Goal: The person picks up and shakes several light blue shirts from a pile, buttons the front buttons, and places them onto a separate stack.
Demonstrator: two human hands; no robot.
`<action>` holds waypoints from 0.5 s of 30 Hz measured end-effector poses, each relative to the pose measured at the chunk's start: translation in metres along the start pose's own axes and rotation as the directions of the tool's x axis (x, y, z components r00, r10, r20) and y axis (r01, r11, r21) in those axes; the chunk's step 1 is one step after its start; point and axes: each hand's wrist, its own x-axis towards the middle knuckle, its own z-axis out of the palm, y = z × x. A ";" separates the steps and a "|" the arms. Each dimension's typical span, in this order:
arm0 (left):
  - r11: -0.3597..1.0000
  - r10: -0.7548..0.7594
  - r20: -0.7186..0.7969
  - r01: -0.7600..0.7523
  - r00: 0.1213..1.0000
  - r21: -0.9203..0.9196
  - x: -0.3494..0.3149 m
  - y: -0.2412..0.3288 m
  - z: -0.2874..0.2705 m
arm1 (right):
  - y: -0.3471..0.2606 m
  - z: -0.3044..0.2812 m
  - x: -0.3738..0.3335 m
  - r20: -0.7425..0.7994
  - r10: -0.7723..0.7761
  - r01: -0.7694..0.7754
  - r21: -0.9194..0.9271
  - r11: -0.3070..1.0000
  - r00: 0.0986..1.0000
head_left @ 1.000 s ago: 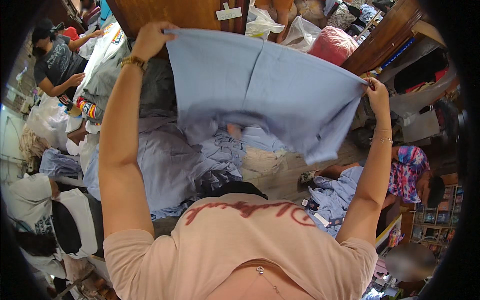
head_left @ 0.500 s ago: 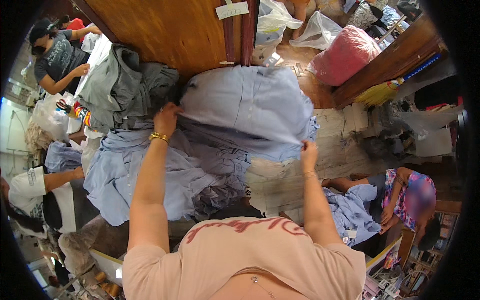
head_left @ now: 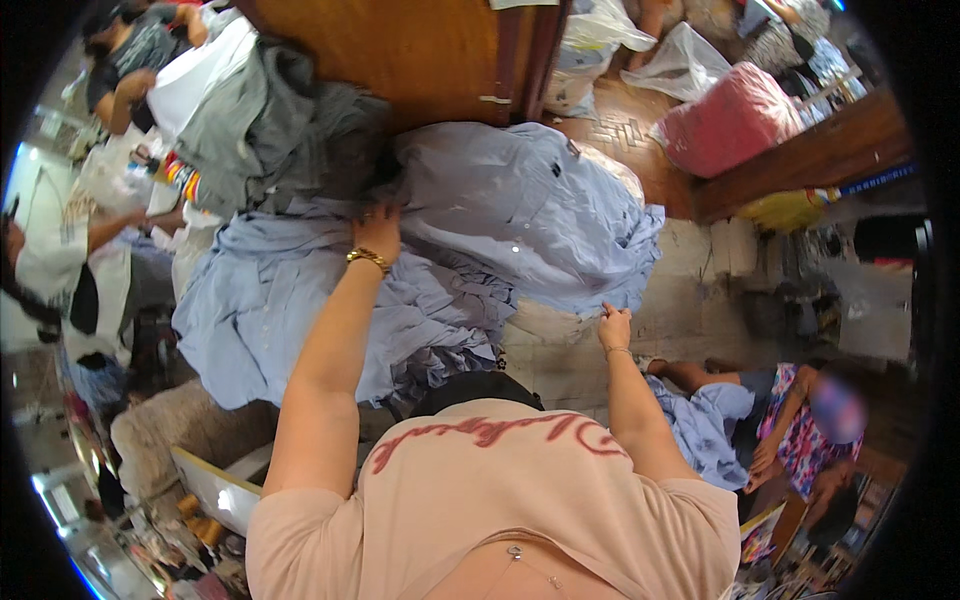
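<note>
A light blue button-front shirt [head_left: 530, 215] lies spread out ahead of me, its near hem reaching toward my right hand [head_left: 615, 330]. The fingers of that hand are pinched together at the hem's edge. My left hand [head_left: 377, 233], with a gold bracelet at the wrist, rests on cloth at the shirt's left side, fingers stretched out. Under and around my left forearm sits a rumpled pile of light blue shirts [head_left: 250, 310]. A heap of dark grey garments [head_left: 290, 140] rises beyond the pile.
A brown wooden panel [head_left: 390, 60] stands behind the shirts. Far right are a pink filled sack [head_left: 730, 115] and a wooden beam [head_left: 800, 160]. A person [head_left: 800, 420] sits at right with blue cloth [head_left: 705, 420]; other people [head_left: 150, 60] are at left. Tiled floor [head_left: 680, 270] shows between.
The shirt, lifted and billowing before, has settled flatter. My left hand has gone from pinching its edge to lying on the cloth. My right hand has moved slightly nearer to me.
</note>
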 end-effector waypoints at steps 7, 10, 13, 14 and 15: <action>0.901 0.181 -0.335 -0.292 0.925 -0.322 -0.144 0.033 -0.030 | -0.085 0.023 -0.018 0.021 -0.473 0.456 0.227 0.860 0.881; 0.811 0.108 -0.405 -0.316 0.908 -0.492 -0.208 0.007 -0.011 | -0.138 0.032 -0.030 0.071 -0.646 0.632 0.151 0.760 0.760; 0.765 -0.132 -0.488 -0.224 0.863 -0.604 -0.256 -0.036 -0.001 | -0.203 0.040 -0.046 0.094 -0.750 0.723 0.210 0.658 0.655; 0.745 -0.254 -0.459 -0.131 0.851 -0.655 -0.273 -0.053 0.005 | -0.229 0.037 -0.058 0.035 -0.798 0.765 0.263 0.588 0.601; 0.716 -0.370 -0.430 -0.043 0.823 -0.697 -0.287 -0.064 0.010 | -0.248 0.033 -0.067 0.091 -0.793 0.729 0.340 0.594 0.603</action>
